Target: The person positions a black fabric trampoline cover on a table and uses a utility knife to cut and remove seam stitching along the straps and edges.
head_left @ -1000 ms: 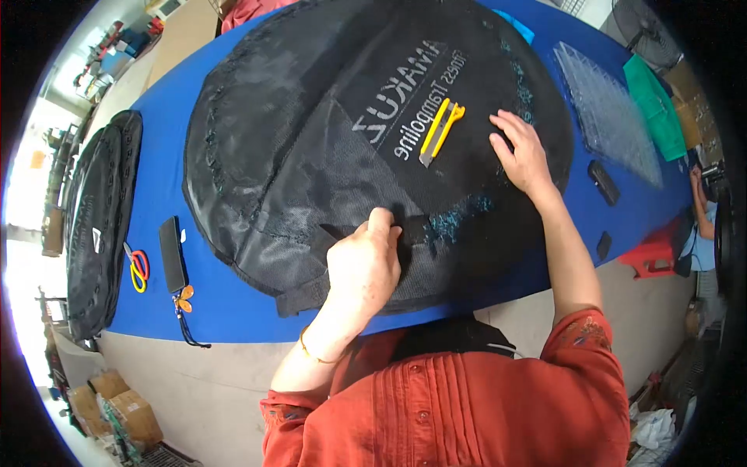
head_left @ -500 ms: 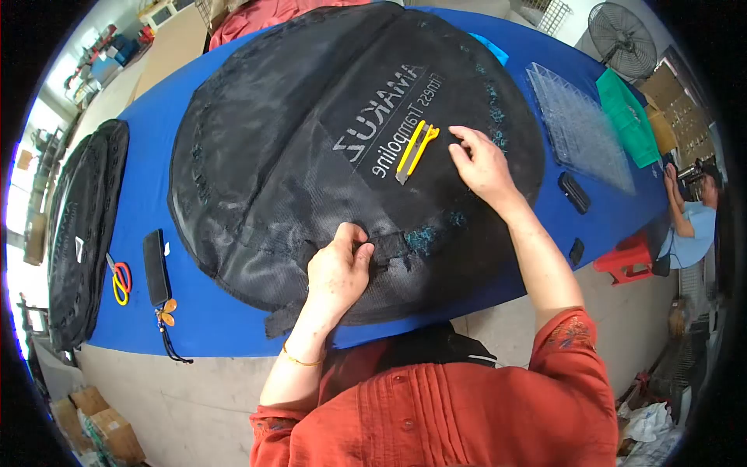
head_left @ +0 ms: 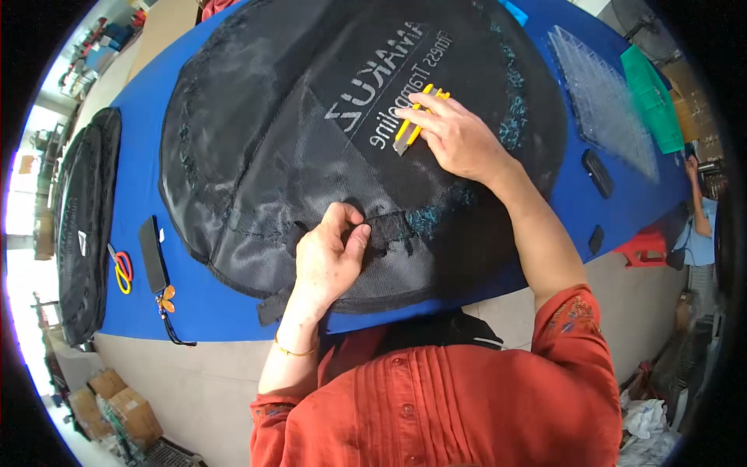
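Note:
A large round black mesh trampoline mat (head_left: 257, 148) lies in front of me, its white lettering reading in mirror image. Near its front edge, my left hand (head_left: 331, 253) pinches a black strip (head_left: 385, 230) of the mat between thumb and forefinger. Frayed bluish threads (head_left: 424, 222) show just right of that strip. My right hand (head_left: 459, 140) has its fingers over a yellow utility knife (head_left: 415, 124) and closes on it. The knife lies on the lettering with its blade end toward me; the fingers hide part of its handle.
On the blue table (head_left: 132, 179) are red-and-yellow scissors (head_left: 121, 268), a dark phone case (head_left: 153, 253) with a strap, and a stack of folded black mats (head_left: 87, 226). A clear plastic grid (head_left: 603, 101), a green tray (head_left: 652, 97) and a black object (head_left: 597, 173) lie right. Another person (head_left: 704, 222) sits beyond.
My right hand has moved left onto the utility knife, its fingers now on the handle. My left hand keeps its pinch on the strip. The view has tilted downward.

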Tool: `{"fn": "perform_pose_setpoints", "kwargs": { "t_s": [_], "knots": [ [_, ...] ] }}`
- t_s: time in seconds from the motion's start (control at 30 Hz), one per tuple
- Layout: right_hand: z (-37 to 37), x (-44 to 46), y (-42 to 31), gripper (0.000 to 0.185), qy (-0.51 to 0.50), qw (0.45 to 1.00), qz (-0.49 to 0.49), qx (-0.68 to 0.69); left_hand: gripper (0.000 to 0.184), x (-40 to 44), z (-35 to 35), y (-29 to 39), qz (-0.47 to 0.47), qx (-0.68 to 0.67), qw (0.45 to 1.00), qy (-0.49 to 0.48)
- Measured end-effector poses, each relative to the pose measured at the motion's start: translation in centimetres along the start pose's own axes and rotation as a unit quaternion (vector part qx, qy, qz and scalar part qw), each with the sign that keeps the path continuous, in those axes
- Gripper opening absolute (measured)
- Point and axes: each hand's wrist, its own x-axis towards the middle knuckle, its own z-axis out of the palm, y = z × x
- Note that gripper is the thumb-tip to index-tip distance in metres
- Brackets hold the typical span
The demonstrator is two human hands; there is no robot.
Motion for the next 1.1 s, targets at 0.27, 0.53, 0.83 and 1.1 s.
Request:
{"fn": "perform_pose_setpoints", "kwargs": {
  "t_s": [0.27,0.53,0.83,1.1],
  "knots": [
    [-0.2,-1.0,-0.4,0.035,0.057,0.998,0.019,-0.016,0.018,-0.2,0.4,1.1,0.049,0.053,0.996,0.045],
    [-1.0,-0.4,-4.2,0.033,0.146,0.970,0.089,0.171,0.020,-0.3,0.3,3.1,0.130,0.113,0.968,0.181],
    [-2.6,-1.1,-11.2,0.029,0.055,0.913,0.117,0.387,0.023,0.8,0.7,5.2,-0.036,-0.373,0.925,0.063],
    [-3.7,-1.1,-11.9,0.030,-0.032,0.758,0.168,0.629,0.019,1.0,-0.7,4.6,-0.038,-0.492,0.867,0.066]
  ]
}}
